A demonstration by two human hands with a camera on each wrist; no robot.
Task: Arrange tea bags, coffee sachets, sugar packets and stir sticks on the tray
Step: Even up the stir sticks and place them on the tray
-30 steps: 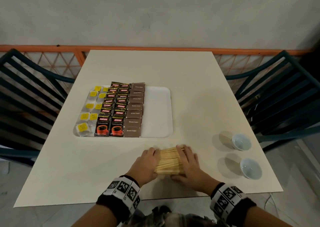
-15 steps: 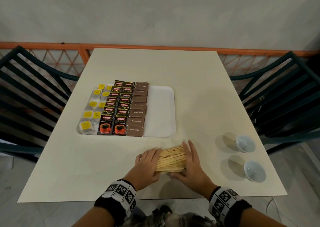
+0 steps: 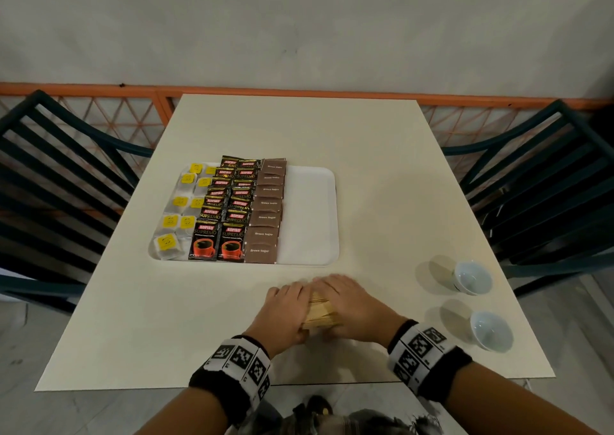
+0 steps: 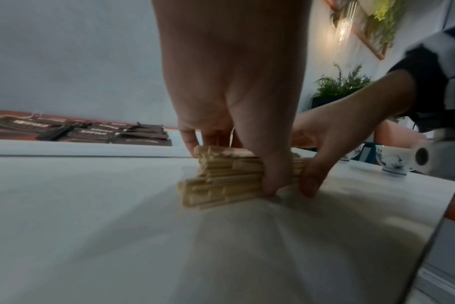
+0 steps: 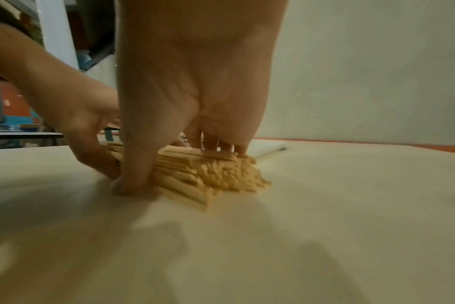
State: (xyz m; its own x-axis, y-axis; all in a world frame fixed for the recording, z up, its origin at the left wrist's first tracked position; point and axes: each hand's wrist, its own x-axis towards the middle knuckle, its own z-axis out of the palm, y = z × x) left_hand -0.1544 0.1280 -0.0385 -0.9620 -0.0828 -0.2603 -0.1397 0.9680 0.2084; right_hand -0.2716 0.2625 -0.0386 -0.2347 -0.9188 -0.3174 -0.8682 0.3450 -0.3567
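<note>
Wooden stir sticks (image 3: 320, 313) lie on the table (image 3: 199, 318) near you, now squeezed tighter between your left hand (image 3: 285, 311) and right hand (image 3: 355, 305); two cups (image 3: 471, 276) stand right, tray (image 3: 309, 215) beyond, its right side bare.

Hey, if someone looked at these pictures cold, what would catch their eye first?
Probably both hands, left hand and right hand, gripping a bundle of wooden stir sticks on the table's near edge. Next, the white tray behind them, its left part lined with tea bags, coffee sachets and brown sugar packets.
</note>
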